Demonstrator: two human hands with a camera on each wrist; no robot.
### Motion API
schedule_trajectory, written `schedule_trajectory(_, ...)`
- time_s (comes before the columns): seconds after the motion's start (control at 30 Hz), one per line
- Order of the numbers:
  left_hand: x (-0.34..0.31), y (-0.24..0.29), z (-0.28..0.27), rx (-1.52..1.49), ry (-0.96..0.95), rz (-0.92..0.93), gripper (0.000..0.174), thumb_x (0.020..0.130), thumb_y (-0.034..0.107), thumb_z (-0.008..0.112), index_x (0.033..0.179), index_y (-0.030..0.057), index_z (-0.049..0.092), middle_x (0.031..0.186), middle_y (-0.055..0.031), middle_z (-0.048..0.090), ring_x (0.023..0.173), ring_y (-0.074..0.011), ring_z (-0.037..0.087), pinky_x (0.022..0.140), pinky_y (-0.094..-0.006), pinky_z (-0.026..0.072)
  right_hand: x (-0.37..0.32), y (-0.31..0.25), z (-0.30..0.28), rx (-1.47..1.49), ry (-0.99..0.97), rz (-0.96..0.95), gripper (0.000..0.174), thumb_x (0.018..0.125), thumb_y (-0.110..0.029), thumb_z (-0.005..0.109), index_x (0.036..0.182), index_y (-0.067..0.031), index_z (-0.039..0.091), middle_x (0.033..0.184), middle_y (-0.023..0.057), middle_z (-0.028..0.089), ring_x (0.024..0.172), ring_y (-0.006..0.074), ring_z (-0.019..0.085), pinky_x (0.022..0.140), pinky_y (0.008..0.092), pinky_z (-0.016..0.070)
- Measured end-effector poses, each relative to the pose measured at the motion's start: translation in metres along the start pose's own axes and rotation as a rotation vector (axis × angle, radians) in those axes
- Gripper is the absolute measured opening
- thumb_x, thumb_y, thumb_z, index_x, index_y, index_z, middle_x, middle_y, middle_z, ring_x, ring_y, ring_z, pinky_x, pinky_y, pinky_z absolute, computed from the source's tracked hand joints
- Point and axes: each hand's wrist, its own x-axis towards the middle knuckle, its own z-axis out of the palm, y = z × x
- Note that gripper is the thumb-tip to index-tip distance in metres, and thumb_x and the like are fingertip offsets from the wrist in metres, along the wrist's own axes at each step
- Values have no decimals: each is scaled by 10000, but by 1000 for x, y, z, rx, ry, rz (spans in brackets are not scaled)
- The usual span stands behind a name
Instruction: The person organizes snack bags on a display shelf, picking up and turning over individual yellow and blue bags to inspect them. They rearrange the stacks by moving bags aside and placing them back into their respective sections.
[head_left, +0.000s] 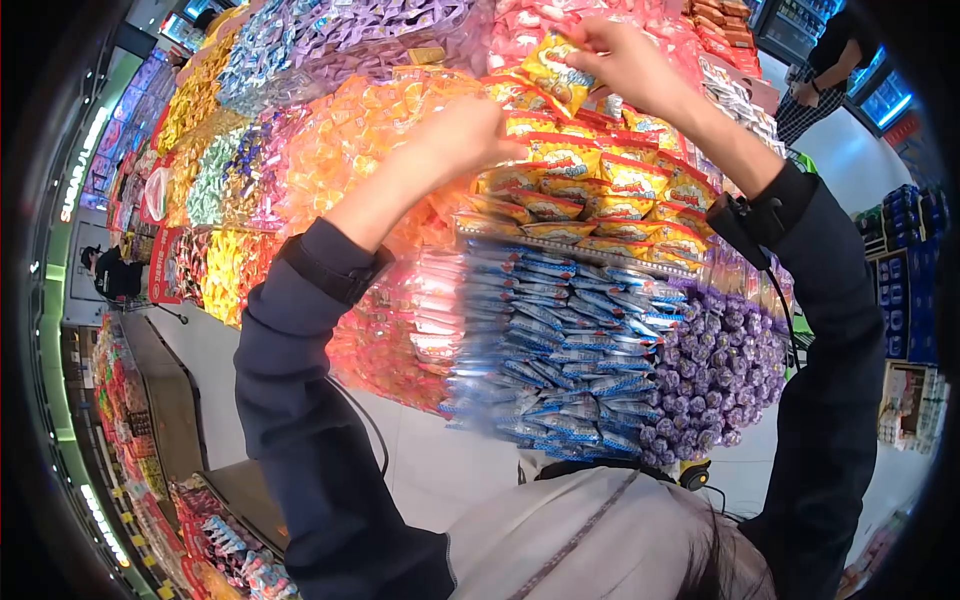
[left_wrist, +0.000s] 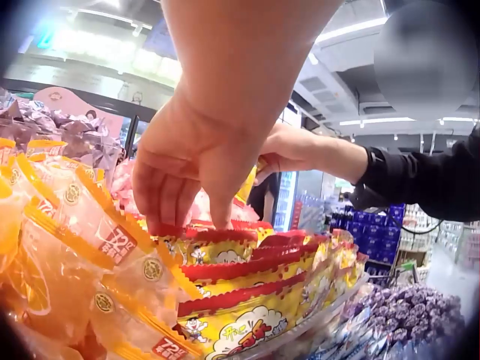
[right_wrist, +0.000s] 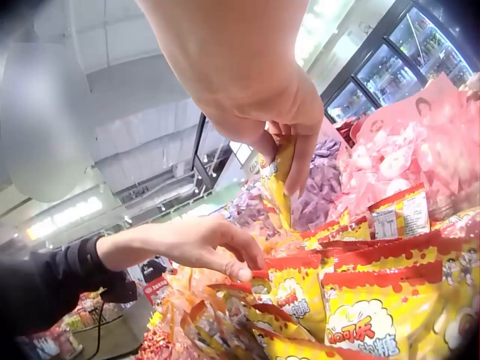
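My right hand (head_left: 625,65) pinches the top of a small yellow and red candy packet (head_left: 558,78) and holds it upright above the display. In the right wrist view that packet (right_wrist: 277,184) hangs from the thumb and fingertips. My left hand (head_left: 455,140) is over the near left part of the yellow candy packets (head_left: 635,178), which stand in tight rows. Its fingers and thumb (left_wrist: 217,206) point down, with the tips right at the red top edges of the packets, as the left wrist view shows. Orange-edged clear candy packets (left_wrist: 75,247) lie heaped beside this hand.
Blue and silver packets (head_left: 560,340) fill the near bin, with purple wrapped candies (head_left: 715,375) to their right. Purple packets (head_left: 390,30) and pink packets (head_left: 515,30) lie farther back. A person (head_left: 835,65) stands beyond the display at the upper right, near lit coolers.
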Motion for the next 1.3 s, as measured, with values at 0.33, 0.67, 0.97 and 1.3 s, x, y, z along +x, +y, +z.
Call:
schedule_trajectory(0.33,-3,0,18,-46,9,4,147,677,121,657,782,23,626,708,-172,604,692,-299,592,620,-395,457,-3,12,27,-184,-258,67,210,812,-48,569,1012,-31,505,816,68,573,728,125,552,599,267,485)
schedule_trajectory(0.67,-10,3,24,-258,-25,207,286,729,-17,552,1008,22,599,883,-196,609,839,-294,614,719,-355,474,-3,9,45,-467,-390,-120,181,671,-67,630,755,-16,479,616,111,534,610,238,538,567,354,417)
schedule_trajectory(0.97,-17,5,14,-198,-62,278,275,740,14,553,1013,19,591,897,-192,610,854,-350,586,734,-387,470,0,13,64,-512,-461,-276,169,653,-85,631,808,-39,580,702,157,598,656,309,575,579,385,442)
schedule_trajectory(1.3,-17,0,9,-195,-107,295,245,743,18,564,986,-1,589,898,-183,616,876,-339,585,756,-374,464,31,5,68,-690,-825,-232,158,672,-68,610,830,-64,610,711,144,613,671,276,591,596,377,448)
